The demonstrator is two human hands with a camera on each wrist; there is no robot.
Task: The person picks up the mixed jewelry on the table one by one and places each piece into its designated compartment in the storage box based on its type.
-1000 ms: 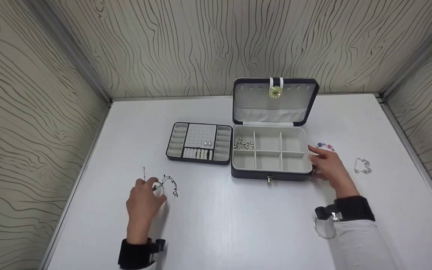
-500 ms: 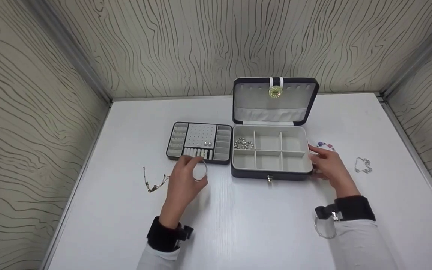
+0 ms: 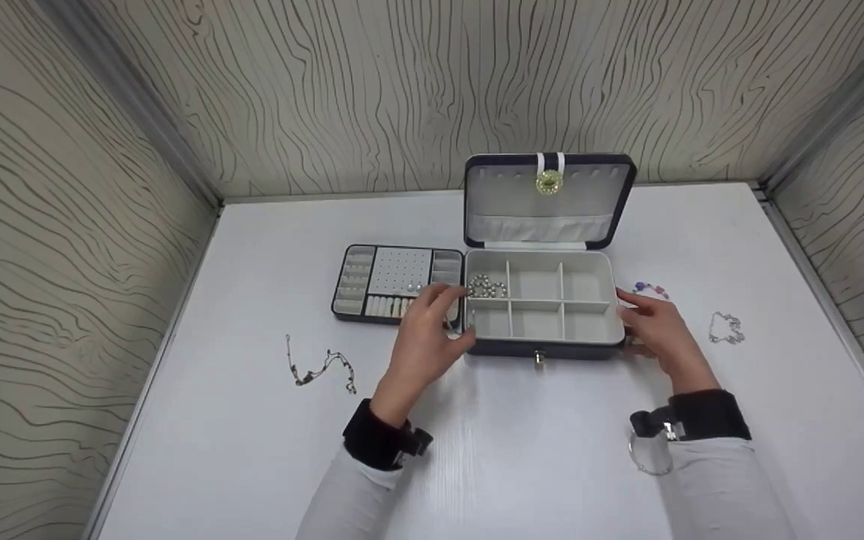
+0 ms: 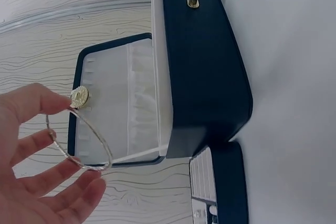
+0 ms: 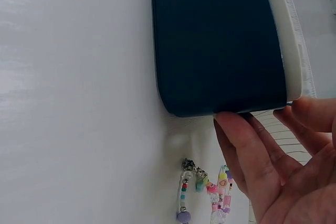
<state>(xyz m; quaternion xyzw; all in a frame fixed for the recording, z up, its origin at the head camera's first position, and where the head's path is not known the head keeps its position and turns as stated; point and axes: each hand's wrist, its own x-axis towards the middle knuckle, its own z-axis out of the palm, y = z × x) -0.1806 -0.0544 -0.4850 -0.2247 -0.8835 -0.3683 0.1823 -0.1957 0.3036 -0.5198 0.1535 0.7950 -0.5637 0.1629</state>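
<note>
My left hand (image 3: 424, 341) pinches a thin metal bangle (image 4: 98, 135) between thumb and fingers, at the front left corner of the jewelry box (image 3: 578, 350). In the head view the fingers mostly hide the bangle. The dark blue box has its lid (image 3: 544, 202) raised, showing a pale interior divided into compartments. A beaded pearl piece (image 3: 483, 288) lies in the back left one. My right hand (image 3: 657, 334) rests against the box's right side, thumb up at the rim and fingers extended on the side wall.
Left of the box sits a lift-out tray (image 3: 402, 270) with small slots and pearl earrings. A dark chain bracelet (image 3: 317, 373) lies front left. To the right are a colourful beaded bracelet (image 3: 651, 289) and a silver bracelet (image 3: 727, 330). Another thin bracelet (image 3: 649, 472) lies beside the right wrist strap.
My left hand has picked up the bangle near the dark chain bracelet and carried it right, past the tray, to the box's left edge. The right hand stays at the box's side.
</note>
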